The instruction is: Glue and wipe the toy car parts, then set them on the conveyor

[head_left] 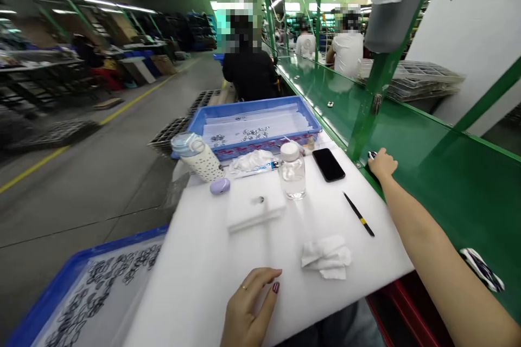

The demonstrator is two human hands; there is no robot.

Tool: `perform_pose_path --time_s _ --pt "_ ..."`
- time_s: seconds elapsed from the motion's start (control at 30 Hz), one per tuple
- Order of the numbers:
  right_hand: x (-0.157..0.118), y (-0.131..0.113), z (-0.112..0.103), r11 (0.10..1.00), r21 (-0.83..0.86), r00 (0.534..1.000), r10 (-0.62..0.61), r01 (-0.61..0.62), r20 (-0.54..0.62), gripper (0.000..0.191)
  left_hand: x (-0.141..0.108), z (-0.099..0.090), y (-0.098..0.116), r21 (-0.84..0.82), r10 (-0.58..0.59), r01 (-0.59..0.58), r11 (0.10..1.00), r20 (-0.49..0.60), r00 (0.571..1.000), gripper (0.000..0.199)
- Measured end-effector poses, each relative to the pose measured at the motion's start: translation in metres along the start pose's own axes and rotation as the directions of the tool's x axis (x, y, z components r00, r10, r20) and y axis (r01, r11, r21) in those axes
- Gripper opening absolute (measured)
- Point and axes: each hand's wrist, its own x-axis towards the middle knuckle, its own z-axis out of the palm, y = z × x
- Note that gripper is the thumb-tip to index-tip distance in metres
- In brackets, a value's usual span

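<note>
Near the front edge of the white foam-covered table (pixel 195 271), my left hand (pixel 253 303) rests with its fingers apart and nothing between them. My right hand (pixel 382 165) reaches over the green conveyor belt (pixel 431 190), its fingers closed round a small dark and white item (pixel 372 155) that is mostly hidden. Between the hands lie a crumpled white tissue (pixel 326 257) and black tweezers (pixel 359 214). A white foam block (pixel 254 211) with a small dark piece (pixel 259 200) on it sits mid-table, beside a clear bottle (pixel 293 173).
A blue tray (pixel 256 105) with small rings stands at the table's far end; another blue tray (pixel 77 263) is at lower left. A phone (pixel 329 165), spotted cup (pixel 201 160) and purple case (pixel 220 186) lie around. A green post (pixel 366 108) rises by my right hand.
</note>
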Motion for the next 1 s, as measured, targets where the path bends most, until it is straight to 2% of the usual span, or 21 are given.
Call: perform_pose_path --time_s 0.1,0.2,0.27,0.3,0.33,0.37,0.43,0.47,0.5,0.53,0.57,0.6,0.63,0.67,0.7,0.73,0.77,0.83,0.9,0.97,1.0 --pt "-0.01 0.005 -0.019 0.996 0.061 0.998 -0.057 0.059 -0.025 0.025 0.001 0.002 0.002 -0.008 0.02 -0.02 1.0 0.018 1.0 0.022" --pt "-0.051 0.002 -0.042 0.971 0.129 0.979 -0.203 0.202 0.0 0.028 0.0 0.003 0.002 0.011 0.052 -0.053 0.999 0.041 0.998 0.02" --pt "-0.098 -0.013 -0.053 0.909 0.214 0.922 -0.379 0.357 0.073 0.04 0.0 0.005 0.002 0.036 0.07 -0.071 0.997 0.025 0.997 0.028" --pt "-0.125 -0.024 -0.056 0.856 0.27 0.866 -0.485 0.442 0.12 0.043 0.0 0.006 0.001 0.053 0.078 -0.078 0.995 0.014 0.997 0.037" --pt "-0.155 -0.038 -0.057 0.798 0.324 0.801 -0.576 0.508 0.164 0.043 -0.001 0.007 0.0 0.073 0.089 -0.09 0.993 0.006 0.996 0.047" --pt "-0.183 -0.053 -0.056 0.715 0.391 0.699 -0.683 0.58 0.212 0.038 -0.002 0.007 -0.001 0.093 0.104 -0.104 0.99 0.004 0.995 0.058" --pt "-0.232 -0.084 -0.049 0.456 0.506 0.347 -0.889 0.732 0.3 0.04 -0.006 0.007 -0.004 0.122 0.14 -0.141 0.982 0.016 0.99 0.073" --pt "-0.249 -0.099 -0.043 0.365 0.542 0.226 -0.924 0.757 0.307 0.039 -0.01 0.006 -0.005 0.128 0.155 -0.157 0.979 0.024 0.988 0.076" --pt "-0.26 -0.112 -0.036 0.298 0.582 0.123 -0.939 0.757 0.321 0.038 -0.016 0.006 -0.005 0.129 0.164 -0.166 0.978 0.024 0.986 0.077" --pt "-0.265 -0.124 -0.03 0.275 0.62 0.078 -0.942 0.735 0.326 0.033 -0.022 0.005 -0.006 0.129 0.167 -0.168 0.977 0.015 0.986 0.075" --pt "-0.265 -0.135 -0.023 0.291 0.652 0.091 -0.942 0.7 0.322 0.026 -0.028 0.005 -0.005 0.131 0.164 -0.161 0.978 -0.007 0.987 0.072" --pt "-0.26 -0.146 -0.018 0.336 0.671 0.165 -0.938 0.661 0.306 0.018 -0.035 0.005 -0.005 0.137 0.152 -0.145 0.98 -0.041 0.988 0.069" --pt "-0.252 -0.157 -0.012 0.399 0.679 0.291 -0.916 0.617 0.275 0.013 -0.041 0.006 -0.003 0.142 0.135 -0.123 0.982 -0.079 0.988 0.067" --pt "-0.242 -0.169 -0.007 0.461 0.682 0.432 -0.872 0.568 0.23 0.013 -0.046 0.007 -0.001 0.143 0.117 -0.101 0.984 -0.11 0.987 0.065" --pt "-0.232 -0.18 -0.003 0.512 0.682 0.549 -0.814 0.522 0.19 0.018 -0.049 0.009 0.002 0.136 0.098 -0.081 0.987 -0.122 0.988 0.065" --pt "-0.223 -0.191 0.002 0.55 0.68 0.624 -0.762 0.485 0.172 0.026 -0.05 0.009 0.004 0.117 0.081 -0.069 0.991 -0.103 0.991 0.066" --pt "-0.216 -0.202 0.006 0.579 0.677 0.658 -0.73 0.454 0.183 0.036 -0.05 0.009 0.007 0.091 0.07 -0.065 0.994 -0.051 0.996 0.069" --pt "-0.208 -0.219 0.013 0.631 0.654 0.647 -0.712 0.418 0.273 0.05 -0.044 0.007 0.012 0.056 0.073 -0.079 0.995 0.107 0.992 0.072" --pt "-0.204 -0.228 0.017 0.678 0.609 0.616 -0.699 0.411 0.363 0.038 -0.035 0.004 0.014 0.081 0.094 -0.113 0.99 0.218 0.971 0.069" --pt "-0.199 -0.231 0.019 0.696 0.59 0.579 -0.698 0.409 0.421 0.02 -0.025 0.002 0.016 0.135 0.122 -0.155 0.979 0.224 0.967 0.062" --pt "-0.196 -0.23 0.018 0.692 0.597 0.554 -0.706 0.406 0.442 0.022 -0.021 0.003 0.016 0.148 0.141 -0.172 0.974 0.195 0.971 0.058"
